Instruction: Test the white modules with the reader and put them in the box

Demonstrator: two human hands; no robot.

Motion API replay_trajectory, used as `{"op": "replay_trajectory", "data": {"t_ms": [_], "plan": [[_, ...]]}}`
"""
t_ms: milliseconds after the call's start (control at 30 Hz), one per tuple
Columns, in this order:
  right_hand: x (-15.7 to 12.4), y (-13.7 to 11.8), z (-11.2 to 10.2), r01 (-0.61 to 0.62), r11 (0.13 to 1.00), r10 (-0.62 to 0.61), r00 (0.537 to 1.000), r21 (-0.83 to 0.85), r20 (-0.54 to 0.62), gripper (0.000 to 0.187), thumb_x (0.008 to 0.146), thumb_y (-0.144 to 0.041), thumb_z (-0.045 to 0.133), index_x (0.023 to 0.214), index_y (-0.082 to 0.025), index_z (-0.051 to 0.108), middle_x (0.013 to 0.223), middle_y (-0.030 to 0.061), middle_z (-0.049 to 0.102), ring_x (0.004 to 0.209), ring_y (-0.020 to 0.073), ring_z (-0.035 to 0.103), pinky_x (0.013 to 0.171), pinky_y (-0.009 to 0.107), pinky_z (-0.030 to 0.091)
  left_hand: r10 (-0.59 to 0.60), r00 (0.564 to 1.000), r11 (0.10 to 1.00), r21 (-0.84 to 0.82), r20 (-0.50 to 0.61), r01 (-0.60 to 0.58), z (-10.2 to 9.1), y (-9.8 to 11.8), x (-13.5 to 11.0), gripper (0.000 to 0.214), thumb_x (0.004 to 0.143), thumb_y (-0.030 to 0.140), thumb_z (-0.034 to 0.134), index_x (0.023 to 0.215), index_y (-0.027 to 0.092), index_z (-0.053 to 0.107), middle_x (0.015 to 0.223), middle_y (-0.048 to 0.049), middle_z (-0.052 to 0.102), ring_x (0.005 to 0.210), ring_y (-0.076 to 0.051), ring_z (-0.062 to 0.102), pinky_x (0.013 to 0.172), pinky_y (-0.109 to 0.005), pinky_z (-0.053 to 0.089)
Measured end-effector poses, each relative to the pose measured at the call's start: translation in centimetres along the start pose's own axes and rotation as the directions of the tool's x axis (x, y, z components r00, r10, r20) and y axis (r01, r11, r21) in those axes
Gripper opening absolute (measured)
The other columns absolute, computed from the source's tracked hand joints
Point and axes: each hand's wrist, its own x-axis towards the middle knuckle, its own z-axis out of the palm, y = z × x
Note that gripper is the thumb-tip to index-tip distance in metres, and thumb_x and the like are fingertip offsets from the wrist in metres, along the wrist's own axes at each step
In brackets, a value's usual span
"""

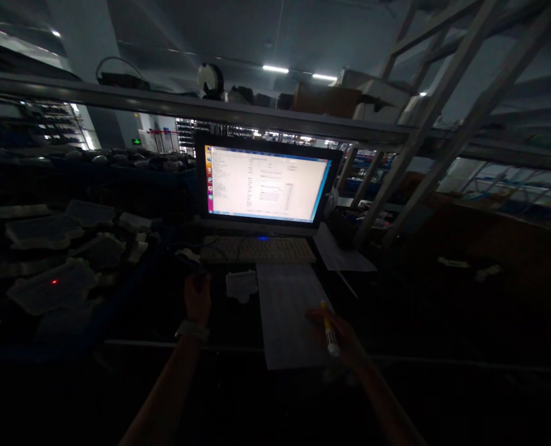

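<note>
The scene is very dark. My right hand (340, 337) is closed on a pen with a yellow tip (330, 329) and rests over a sheet of paper (287, 316) lying on the desk. My left hand (197, 297) reaches forward, its fingers curled round a dark object I cannot make out, just left of a small white slip (241, 284). A wristband (192, 330) shows on my left wrist. Beyond both hands a keyboard (256, 249) lies under a lit monitor (264, 183).
Several clear plastic trays (52, 285) are piled at the left, one with a small red light. A metal shelf rail (238, 114) runs above the monitor, with boxes on it. Slanted frame beams (424, 142) rise at the right. Another paper (343, 254) lies right of the keyboard.
</note>
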Motion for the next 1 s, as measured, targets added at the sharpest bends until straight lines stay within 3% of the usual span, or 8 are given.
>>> {"op": "replay_trajectory", "data": {"t_ms": [300, 733, 1000], "plan": [[0.0, -1.6, -0.5, 0.002, 1.000, -0.002, 1.000, -0.017, -0.023, 0.032, 0.072, -0.039, 0.067, 0.098, -0.021, 0.065, 0.101, 0.0107, 0.072, 0.094, 0.0267, 0.069, 0.089, 0.046, 0.054, -0.071, 0.997, 0.995, -0.070, 0.029, 0.073, 0.5, 0.1, 0.1, 0.024, 0.066, 0.026, 0.065, 0.086, 0.018, 0.054, 0.085, -0.0062, 0.064, 0.081, -0.020, 0.063, 0.077, -0.035, 0.052], [-0.3, -0.7, -0.3, -0.009, 0.998, 0.008, 1.000, -0.064, -0.011, 0.031, 0.077, -0.043, 0.062, 0.100, -0.021, 0.061, 0.105, 0.0098, 0.071, 0.101, 0.0259, 0.066, 0.092, 0.044, 0.051, -0.089, 0.992, 0.991, -0.097, 0.083, 0.097, 0.4, 0.0, -0.1, 0.022, 0.071, 0.025, 0.064, 0.088, 0.017, 0.053, 0.089, -0.0078, 0.065, 0.085, -0.020, 0.064, 0.081, -0.035, 0.052], [-1.2, 0.2, -0.2, 0.025, 0.991, -0.029, 0.999, -0.129, -0.032, 0.035, 0.077, -0.044, 0.064, 0.102, -0.021, 0.064, 0.108, 0.0104, 0.070, 0.102, 0.0286, 0.066, 0.095, 0.050, 0.050, -0.112, 0.990, 0.992, -0.057, 0.084, 0.117, 0.2, 0.2, -0.6, 0.027, 0.071, 0.033, 0.064, 0.090, 0.018, 0.053, 0.089, -0.0072, 0.065, 0.084, -0.020, 0.065, 0.079, -0.035, 0.052]]}}
